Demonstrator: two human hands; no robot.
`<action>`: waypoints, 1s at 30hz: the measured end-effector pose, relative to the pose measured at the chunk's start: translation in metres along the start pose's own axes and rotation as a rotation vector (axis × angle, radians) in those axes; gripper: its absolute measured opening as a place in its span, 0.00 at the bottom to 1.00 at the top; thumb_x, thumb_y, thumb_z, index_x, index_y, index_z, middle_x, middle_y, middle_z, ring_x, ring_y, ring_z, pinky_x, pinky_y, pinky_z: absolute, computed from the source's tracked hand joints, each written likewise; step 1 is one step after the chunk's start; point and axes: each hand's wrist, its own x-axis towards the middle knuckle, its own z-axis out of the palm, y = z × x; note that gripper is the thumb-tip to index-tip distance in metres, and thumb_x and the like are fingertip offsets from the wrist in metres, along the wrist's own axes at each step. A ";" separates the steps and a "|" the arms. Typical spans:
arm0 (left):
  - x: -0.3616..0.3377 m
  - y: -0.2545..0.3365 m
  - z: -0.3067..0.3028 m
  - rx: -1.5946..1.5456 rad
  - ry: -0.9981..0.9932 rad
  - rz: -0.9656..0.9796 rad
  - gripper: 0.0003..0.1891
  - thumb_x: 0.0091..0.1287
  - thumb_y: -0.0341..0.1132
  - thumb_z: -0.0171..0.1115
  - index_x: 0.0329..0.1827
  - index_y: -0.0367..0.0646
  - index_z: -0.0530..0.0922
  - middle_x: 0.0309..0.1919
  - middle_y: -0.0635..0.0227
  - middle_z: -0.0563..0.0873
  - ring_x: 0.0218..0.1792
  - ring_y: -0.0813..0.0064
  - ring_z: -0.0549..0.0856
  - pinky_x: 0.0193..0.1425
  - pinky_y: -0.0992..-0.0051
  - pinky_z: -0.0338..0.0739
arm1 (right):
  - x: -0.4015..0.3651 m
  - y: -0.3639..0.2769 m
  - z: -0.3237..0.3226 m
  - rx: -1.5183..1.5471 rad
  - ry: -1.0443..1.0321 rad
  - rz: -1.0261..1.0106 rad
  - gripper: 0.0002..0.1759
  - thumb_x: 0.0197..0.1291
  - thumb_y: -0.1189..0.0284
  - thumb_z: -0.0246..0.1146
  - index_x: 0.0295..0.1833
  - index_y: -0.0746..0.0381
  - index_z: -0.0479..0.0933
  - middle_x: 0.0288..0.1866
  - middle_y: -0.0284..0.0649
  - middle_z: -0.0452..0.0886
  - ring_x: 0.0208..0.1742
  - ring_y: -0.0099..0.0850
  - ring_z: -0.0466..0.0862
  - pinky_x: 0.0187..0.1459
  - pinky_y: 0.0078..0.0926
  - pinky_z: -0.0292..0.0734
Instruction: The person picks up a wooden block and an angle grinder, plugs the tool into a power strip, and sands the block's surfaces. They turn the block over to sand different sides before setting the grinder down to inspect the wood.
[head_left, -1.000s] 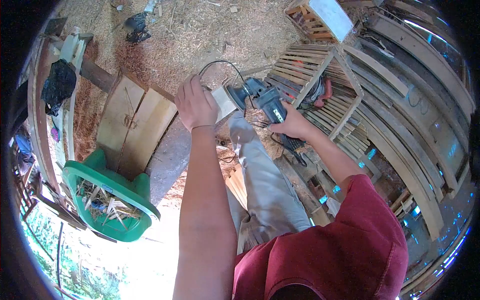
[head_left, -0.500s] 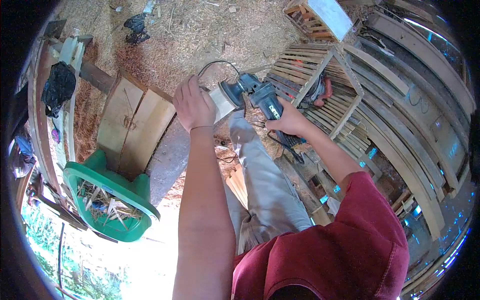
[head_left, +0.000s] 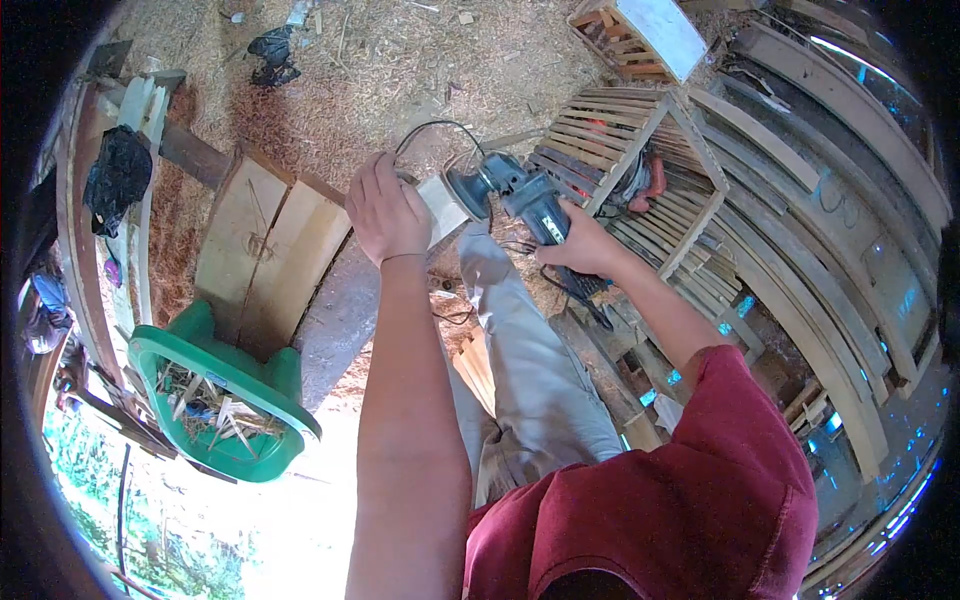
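Note:
My right hand [head_left: 583,243] is wrapped round the body of a dark angle grinder [head_left: 532,202]. The grinder's round disc head rests against the right part of a pale wooden piece [head_left: 441,208]. On that piece's left side lies my left hand [head_left: 387,210], its fingers stretched out and pressing on the wood. A black cord loops behind the grinder's head. Beneath the wood is a grey work surface [head_left: 345,300], partly hidden by my left arm.
A green plastic chair [head_left: 290,400] with wood scraps stands at the lower left, near wide boards [head_left: 285,245]. Slatted crates [head_left: 660,170] and long planks [head_left: 800,290] lie at the right. Sawdust covers the floor [head_left: 370,80]. A black bag [head_left: 118,175] hangs at far left.
The grinder and my right hand have shifted slightly, with the disc head a little lower on the wood. My left hand has stayed nearly still.

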 end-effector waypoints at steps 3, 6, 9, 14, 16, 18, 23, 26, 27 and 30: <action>0.000 0.002 -0.001 -0.010 0.015 0.007 0.23 0.70 0.35 0.57 0.69 0.45 0.79 0.70 0.60 0.83 0.74 0.54 0.77 0.80 0.51 0.68 | -0.015 0.000 0.000 -0.022 0.017 -0.042 0.44 0.50 0.68 0.84 0.73 0.64 0.74 0.48 0.39 0.87 0.45 0.30 0.88 0.51 0.33 0.85; 0.000 0.000 0.000 0.003 0.020 0.027 0.24 0.70 0.35 0.57 0.69 0.45 0.79 0.70 0.60 0.83 0.74 0.54 0.78 0.80 0.51 0.68 | -0.014 -0.006 -0.001 -0.041 0.028 -0.017 0.48 0.50 0.67 0.84 0.76 0.64 0.72 0.49 0.41 0.88 0.45 0.32 0.89 0.52 0.34 0.85; -0.001 0.003 -0.001 -0.034 0.021 0.018 0.23 0.71 0.34 0.55 0.68 0.45 0.80 0.69 0.56 0.83 0.72 0.50 0.78 0.80 0.50 0.68 | -0.001 -0.011 -0.002 -0.083 0.059 -0.006 0.48 0.47 0.63 0.84 0.72 0.70 0.73 0.52 0.50 0.87 0.50 0.38 0.88 0.57 0.35 0.83; -0.001 0.002 -0.003 -0.034 0.019 0.031 0.23 0.71 0.35 0.56 0.68 0.44 0.80 0.69 0.56 0.83 0.73 0.50 0.78 0.80 0.51 0.68 | 0.006 -0.018 -0.004 0.024 -0.017 0.011 0.46 0.45 0.61 0.84 0.67 0.73 0.75 0.52 0.53 0.87 0.52 0.40 0.87 0.59 0.36 0.83; -0.001 0.001 -0.001 -0.031 0.022 0.038 0.23 0.71 0.34 0.56 0.68 0.44 0.80 0.70 0.56 0.83 0.73 0.50 0.78 0.80 0.51 0.68 | 0.004 -0.017 -0.005 0.035 -0.029 -0.007 0.45 0.45 0.61 0.84 0.66 0.72 0.76 0.51 0.52 0.87 0.52 0.39 0.87 0.58 0.36 0.83; -0.001 0.001 -0.002 -0.025 0.022 0.047 0.23 0.71 0.34 0.55 0.68 0.43 0.80 0.70 0.57 0.82 0.73 0.50 0.78 0.80 0.51 0.68 | 0.005 -0.019 -0.005 0.050 -0.020 0.001 0.45 0.45 0.62 0.84 0.65 0.72 0.76 0.51 0.52 0.87 0.52 0.39 0.87 0.58 0.36 0.83; -0.001 0.003 -0.001 -0.029 0.027 0.034 0.23 0.69 0.34 0.57 0.68 0.44 0.79 0.70 0.59 0.83 0.73 0.52 0.78 0.79 0.51 0.68 | 0.009 -0.031 -0.004 -0.021 0.023 -0.031 0.45 0.50 0.68 0.82 0.73 0.69 0.73 0.51 0.46 0.87 0.47 0.32 0.88 0.52 0.33 0.84; -0.002 -0.001 0.004 -0.023 0.050 0.036 0.23 0.69 0.34 0.57 0.67 0.45 0.79 0.70 0.61 0.83 0.72 0.53 0.78 0.79 0.52 0.68 | 0.013 -0.012 -0.004 0.009 0.012 0.001 0.47 0.47 0.64 0.83 0.72 0.71 0.73 0.54 0.51 0.87 0.53 0.36 0.88 0.58 0.34 0.83; -0.001 -0.001 0.003 -0.021 0.053 0.037 0.22 0.69 0.33 0.57 0.67 0.45 0.79 0.70 0.61 0.83 0.72 0.53 0.78 0.79 0.52 0.68 | 0.009 -0.010 -0.003 0.015 0.010 0.001 0.45 0.50 0.67 0.83 0.73 0.69 0.73 0.52 0.46 0.87 0.49 0.33 0.87 0.55 0.32 0.84; 0.000 0.001 0.000 -0.003 -0.001 0.000 0.22 0.70 0.33 0.57 0.67 0.45 0.79 0.70 0.61 0.83 0.72 0.53 0.78 0.79 0.52 0.68 | 0.000 -0.003 -0.005 -0.028 0.000 -0.032 0.44 0.51 0.68 0.83 0.73 0.67 0.74 0.49 0.41 0.87 0.45 0.29 0.86 0.52 0.31 0.84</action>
